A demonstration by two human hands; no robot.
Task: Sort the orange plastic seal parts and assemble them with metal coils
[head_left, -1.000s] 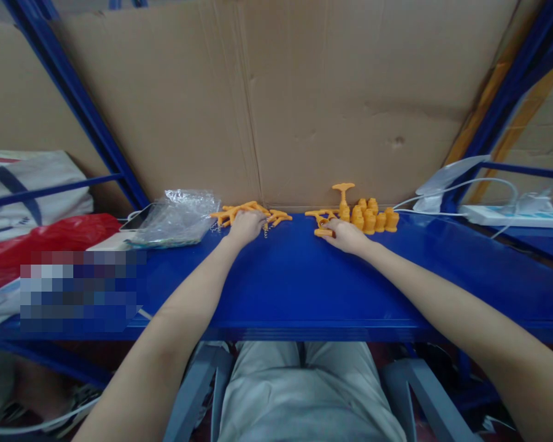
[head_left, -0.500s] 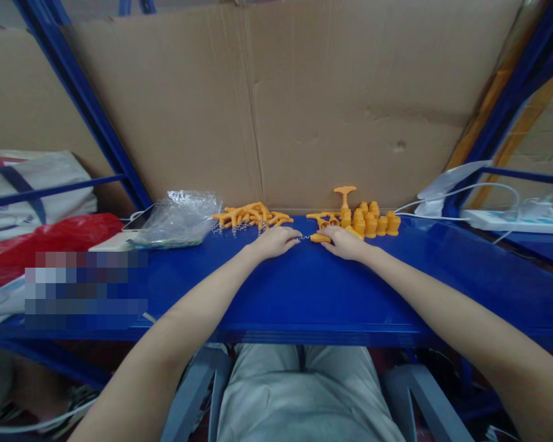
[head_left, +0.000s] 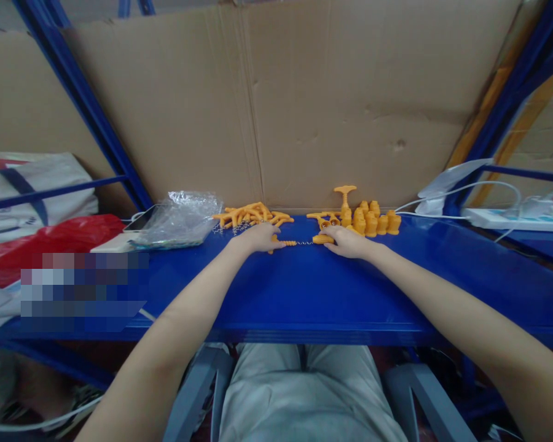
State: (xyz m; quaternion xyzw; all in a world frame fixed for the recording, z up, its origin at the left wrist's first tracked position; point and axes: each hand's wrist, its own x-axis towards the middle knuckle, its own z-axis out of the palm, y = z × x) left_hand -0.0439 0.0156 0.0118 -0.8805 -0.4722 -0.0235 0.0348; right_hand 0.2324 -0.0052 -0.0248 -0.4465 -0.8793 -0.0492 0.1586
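Note:
My left hand (head_left: 260, 237) is closed on the orange T-shaped handle of a corkscrew (head_left: 289, 243). Its metal spiral points right and the tip is at the end of an orange sleeve (head_left: 321, 239); whether it has entered the sleeve I cannot tell. Around that sleeve the fingers of my right hand (head_left: 348, 240) are closed. Behind my left hand lies a pile of orange corkscrews (head_left: 246, 213) with bare metal spirals. Just beyond my right hand stand several orange sleeves (head_left: 371, 224), and one upright corkscrew (head_left: 345, 196) sits in a sleeve there.
The blue tabletop (head_left: 313, 288) runs up to a cardboard wall (head_left: 327, 104). Left of the pile are a clear plastic bag (head_left: 179, 215) and a red bag (head_left: 55, 242). A white power strip (head_left: 516, 221) with cables lies on the right.
My left hand has shifted left and slightly nearer, bringing the corkscrew's orange shaft and more of its spiral into sight. My right hand stays almost in place with the sleeve.

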